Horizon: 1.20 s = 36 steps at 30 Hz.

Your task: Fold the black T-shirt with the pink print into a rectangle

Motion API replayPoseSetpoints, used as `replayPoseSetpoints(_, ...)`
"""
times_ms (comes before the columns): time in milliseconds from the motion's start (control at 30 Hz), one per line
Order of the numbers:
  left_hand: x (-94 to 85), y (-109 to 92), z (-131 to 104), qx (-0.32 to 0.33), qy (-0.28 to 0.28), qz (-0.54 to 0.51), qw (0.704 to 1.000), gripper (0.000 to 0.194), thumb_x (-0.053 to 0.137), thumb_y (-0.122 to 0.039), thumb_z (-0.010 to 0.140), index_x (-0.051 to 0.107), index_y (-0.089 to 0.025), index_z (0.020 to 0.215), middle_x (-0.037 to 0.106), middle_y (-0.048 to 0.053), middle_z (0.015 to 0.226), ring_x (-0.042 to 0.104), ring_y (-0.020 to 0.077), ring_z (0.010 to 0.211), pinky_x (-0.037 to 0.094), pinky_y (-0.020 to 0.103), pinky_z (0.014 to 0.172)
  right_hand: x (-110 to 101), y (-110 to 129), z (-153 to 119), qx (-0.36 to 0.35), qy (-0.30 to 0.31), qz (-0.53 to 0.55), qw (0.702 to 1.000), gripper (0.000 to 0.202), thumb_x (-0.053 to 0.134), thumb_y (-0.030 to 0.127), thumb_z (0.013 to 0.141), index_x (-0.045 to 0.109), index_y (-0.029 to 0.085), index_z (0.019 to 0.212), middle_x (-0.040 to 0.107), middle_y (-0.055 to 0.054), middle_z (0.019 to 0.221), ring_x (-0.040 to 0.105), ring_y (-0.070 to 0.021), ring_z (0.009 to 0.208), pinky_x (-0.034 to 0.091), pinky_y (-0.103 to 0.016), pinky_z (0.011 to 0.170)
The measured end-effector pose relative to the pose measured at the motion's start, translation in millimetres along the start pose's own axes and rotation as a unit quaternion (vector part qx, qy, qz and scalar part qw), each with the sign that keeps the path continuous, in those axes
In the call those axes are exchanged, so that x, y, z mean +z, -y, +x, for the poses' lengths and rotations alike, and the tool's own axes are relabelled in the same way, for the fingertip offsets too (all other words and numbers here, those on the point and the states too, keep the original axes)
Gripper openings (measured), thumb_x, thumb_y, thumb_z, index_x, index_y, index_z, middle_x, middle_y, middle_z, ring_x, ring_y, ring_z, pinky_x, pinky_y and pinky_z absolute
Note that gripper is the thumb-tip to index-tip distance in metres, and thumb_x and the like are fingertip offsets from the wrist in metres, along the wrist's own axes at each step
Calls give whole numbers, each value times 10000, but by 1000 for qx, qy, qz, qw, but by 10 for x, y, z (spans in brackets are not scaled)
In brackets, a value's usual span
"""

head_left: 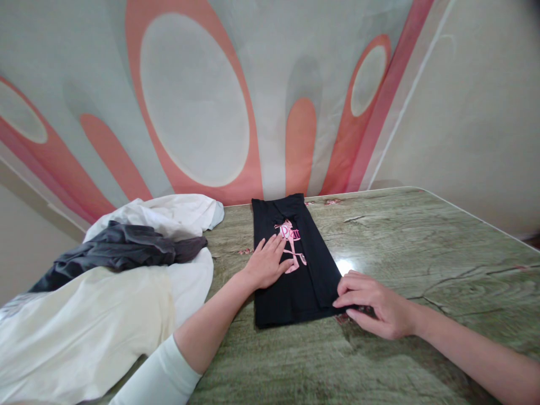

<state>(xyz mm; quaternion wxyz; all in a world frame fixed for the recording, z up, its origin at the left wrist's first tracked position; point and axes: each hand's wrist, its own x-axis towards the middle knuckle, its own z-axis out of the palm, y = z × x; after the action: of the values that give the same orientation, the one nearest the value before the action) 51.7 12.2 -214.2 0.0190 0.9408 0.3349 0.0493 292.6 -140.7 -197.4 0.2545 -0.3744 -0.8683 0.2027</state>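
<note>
A black T-shirt (274, 304) lies on the table with its sides folded in, making a long narrow shape. Pink cartoon print and pink lettering show on its middle. My left hand (266, 261) rests flat over the print, fingers stretched out and palm down. At the near right corner of the shirt, my right hand (375, 304) has its fingers and thumb closed on the cloth edge. Part of the print is covered by my left fingers.
To the left is a heap of clothes: a cream garment (84, 332), a dark grey one (122, 247) and a white one (169, 216). The wood-patterned table (422, 242) meets a wall with a pink-and-grey printed backdrop (270, 112).
</note>
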Motion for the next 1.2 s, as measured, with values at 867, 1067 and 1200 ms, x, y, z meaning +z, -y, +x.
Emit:
replayPoseSetpoints(867, -467, -636, -193, 133, 23, -193, 972, 155, 521, -225, 808, 545, -219, 961, 513, 44, 1146, 466, 189, 1074, 354, 337, 946, 25, 68, 77, 47, -10, 20, 999, 132, 481, 225, 759, 596, 198, 699, 535, -25, 611, 517, -149, 621, 390, -290, 625)
replayPoseSetpoints(1067, -487, -689, -222, 153, 40, -246, 956, 136, 542, -261, 806, 585, -217, 927, 549, 27, 1092, 509, 165, 1000, 391, 269, 890, 98, 52, 26, 61, -26, 0, 998, 306, 426, 287, 814, 536, 208, 540, 502, -31, 516, 493, -139, 526, 347, -273, 521)
replayPoseSetpoints(1200, -518, -596, -153, 131, 36, -292, 947, 138, 518, -239, 810, 591, -209, 923, 590, 20, 984, 555, 134, 881, 426, 226, 798, 33, -27, 85, 94, -51, -18, 994, 251, 420, 243, 820, 575, 192, 629, 543, -37, 599, 518, -138, 570, 358, -260, 528)
